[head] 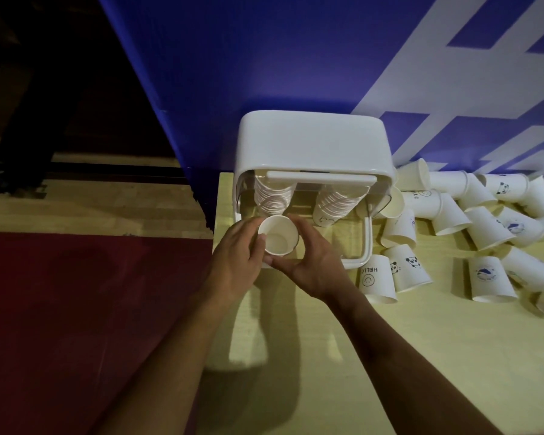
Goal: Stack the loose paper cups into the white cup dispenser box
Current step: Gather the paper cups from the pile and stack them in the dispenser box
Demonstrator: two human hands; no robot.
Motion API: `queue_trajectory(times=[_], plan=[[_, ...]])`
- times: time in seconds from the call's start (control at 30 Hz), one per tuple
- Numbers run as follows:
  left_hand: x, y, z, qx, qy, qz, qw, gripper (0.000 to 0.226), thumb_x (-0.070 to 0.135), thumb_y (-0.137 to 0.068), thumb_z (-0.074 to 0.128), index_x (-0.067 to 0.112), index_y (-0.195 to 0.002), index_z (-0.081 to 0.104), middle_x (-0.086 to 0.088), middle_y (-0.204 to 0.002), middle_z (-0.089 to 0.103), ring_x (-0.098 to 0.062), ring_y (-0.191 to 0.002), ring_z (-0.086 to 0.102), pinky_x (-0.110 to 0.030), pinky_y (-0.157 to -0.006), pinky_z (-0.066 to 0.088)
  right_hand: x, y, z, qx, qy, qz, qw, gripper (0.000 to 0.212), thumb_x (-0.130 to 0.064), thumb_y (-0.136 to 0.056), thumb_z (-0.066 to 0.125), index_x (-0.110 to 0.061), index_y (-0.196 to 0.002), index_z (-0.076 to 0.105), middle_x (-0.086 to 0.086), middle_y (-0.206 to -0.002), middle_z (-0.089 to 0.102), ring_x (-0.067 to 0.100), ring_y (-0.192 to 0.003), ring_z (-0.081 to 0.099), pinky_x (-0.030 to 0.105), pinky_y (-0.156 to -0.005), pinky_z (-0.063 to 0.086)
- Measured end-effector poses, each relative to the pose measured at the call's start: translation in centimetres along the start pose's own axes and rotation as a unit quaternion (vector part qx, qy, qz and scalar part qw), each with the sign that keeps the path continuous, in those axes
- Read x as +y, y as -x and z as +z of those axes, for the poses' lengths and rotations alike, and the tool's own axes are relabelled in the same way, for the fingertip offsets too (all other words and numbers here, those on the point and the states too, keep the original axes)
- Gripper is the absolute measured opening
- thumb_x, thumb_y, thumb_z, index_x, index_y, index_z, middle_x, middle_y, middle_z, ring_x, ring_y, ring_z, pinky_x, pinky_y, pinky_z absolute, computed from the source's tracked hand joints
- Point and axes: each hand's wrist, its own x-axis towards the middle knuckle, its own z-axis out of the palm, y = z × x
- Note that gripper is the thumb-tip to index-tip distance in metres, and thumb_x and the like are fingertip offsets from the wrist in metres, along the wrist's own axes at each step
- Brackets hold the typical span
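A white cup dispenser box stands at the table's far left, its front open. Inside hang two stacks of paper cups, the left stack and the right stack. Just below the left stack, a single white paper cup points its open mouth toward me. My left hand grips its left side and my right hand curls round its right side and bottom. Many loose paper cups lie scattered to the right of the box, some printed with pandas or "HELLO".
The pale wooden table ends at its left edge close to the box, with red floor beyond. A blue and white wall panel rises right behind the dispenser. The box's white base frame juts forward beside my right hand.
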Motion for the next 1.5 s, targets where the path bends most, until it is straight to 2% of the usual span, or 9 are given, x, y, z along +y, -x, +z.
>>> queue_trajectory(times=[0.23, 0.37, 0.5, 0.6, 0.73, 1.0, 1.17, 1.3, 1.5], plan=[[-0.1, -0.2, 0.2, -0.002, -0.018, -0.013, 1.0, 0.043, 0.029, -0.11, 0.042, 0.017, -0.151, 0.051, -0.001, -0.149, 0.053, -0.017, -0.137, 0.049, -0.034, -0.107, 0.044, 0.1, -0.2, 0.6, -0.013, 0.004, 0.031, 0.999, 0.073, -0.064, -0.08, 0.078, -0.034, -0.141, 0.05, -0.016, -0.129, 0.064, 0.005, -0.114, 0.062, 0.034, -0.095, 0.054], [-0.5, -0.2, 0.3, 0.004, -0.026, -0.008, 1.0, 0.044, 0.03, -0.11, 0.041, 0.018, -0.151, 0.051, -0.001, -0.148, 0.054, -0.019, -0.136, 0.05, -0.039, -0.108, 0.047, 0.1, -0.3, 0.8, -0.022, -0.005, 0.041, 0.999, 0.074, -0.067, -0.079, 0.077, -0.037, -0.141, 0.048, -0.017, -0.128, 0.065, 0.006, -0.113, 0.063, 0.039, -0.093, 0.056], [-0.1, -0.1, 0.2, 0.014, -0.012, 0.003, 1.0, 0.047, 0.026, -0.11, 0.045, 0.019, -0.156, 0.044, -0.003, -0.153, 0.05, -0.019, -0.138, 0.048, -0.03, -0.102, 0.042, -0.4, 0.1, 0.1, -0.022, 0.021, 0.043, 0.999, 0.09, -0.067, -0.078, 0.078, -0.034, -0.153, 0.038, -0.01, -0.147, 0.057, 0.0, -0.126, 0.051, 0.028, -0.104, 0.048], [0.8, 0.8, -0.6, 0.048, 0.006, 0.026, 0.999, 0.048, 0.032, -0.109, 0.047, 0.022, -0.156, 0.044, -0.003, -0.154, 0.049, -0.019, -0.14, 0.047, -0.031, -0.107, 0.041, -0.5, 1.6, -1.6, -0.01, 0.057, 0.05, 0.997, 0.1, -0.07, -0.079, 0.074, -0.027, -0.159, 0.032, -0.006, -0.158, 0.047, 0.008, -0.142, 0.045, 0.032, -0.112, 0.043], [4.3, 2.6, -0.4, 0.083, 0.034, 0.116, 0.989, 0.049, 0.042, -0.103, 0.047, 0.015, -0.141, 0.059, -0.003, -0.139, 0.061, -0.016, -0.124, 0.058, -0.018, -0.097, 0.045, 0.0, 5.4, -7.1, 0.031, 0.079, 0.083, 0.993, 0.084, -0.066, -0.086, 0.07, -0.027, -0.155, 0.042, -0.01, -0.154, 0.052, 0.009, -0.138, 0.05, 0.026, -0.111, 0.042], [17.8, 1.1, 8.5, -0.032, 0.025, 0.228, 0.973, 0.05, 0.046, -0.097, 0.048, 0.019, -0.137, 0.062, 0.004, -0.138, 0.062, -0.014, -0.126, 0.058, -0.028, -0.098, 0.049, 5.5, 12.0, -22.7, 0.17, 0.059, 0.187, 0.966, 0.066, -0.053, -0.086, 0.077, -0.027, -0.144, 0.057, -0.015, -0.131, 0.066, -0.002, -0.121, 0.059, 0.031, -0.106, 0.049], [24.7, -2.5, 17.2, -0.07, -0.029, 0.276, 0.958, 0.053, 0.045, -0.092, 0.053, 0.019, -0.137, 0.062, 0.004, -0.138, 0.061, -0.015, -0.121, 0.06, -0.029, -0.095, 0.051, 12.3, 14.8, -30.6, 0.195, 0.035, 0.22, 0.955, 0.061, -0.048, -0.087, 0.077, -0.026, -0.142, 0.059, -0.014, -0.127, 0.067, -0.002, -0.119, 0.06, 0.025, -0.104, 0.047], [28.5, -6.5, 25.9, -0.135, -0.18, 0.288, 0.931, 0.064, 0.032, -0.09, 0.068, 0.02, -0.15, 0.051, 0.0, -0.154, 0.051, -0.02, -0.141, 0.047, -0.036, -0.113, 0.043, 19.3, 16.2, -36.6, 0.187, 0.024, 0.233, 0.954, 0.061, -0.05, -0.088, 0.075, -0.027, -0.142, 0.059, -0.014, -0.129, 0.067, 0.001, -0.121, 0.059, 0.026, -0.104, 0.047], [30.6, -12.2, 34.4, -0.226, -0.385, 0.35, 0.824, 0.078, 0.005, -0.092, 0.059, 0.03, -0.16, 0.032, 0.004, -0.167, 0.031, -0.021, -0.155, 0.026, -0.041, -0.127, 0.022, 27.9, 17.9, -44.3, 0.181, 0.027, 0.232, 0.955, 0.055, -0.05, -0.091, 0.071, -0.026, -0.139, 0.06, -0.016, -0.125, 0.067, -0.001, -0.114, 0.062, 0.024, -0.097, 0.049]])
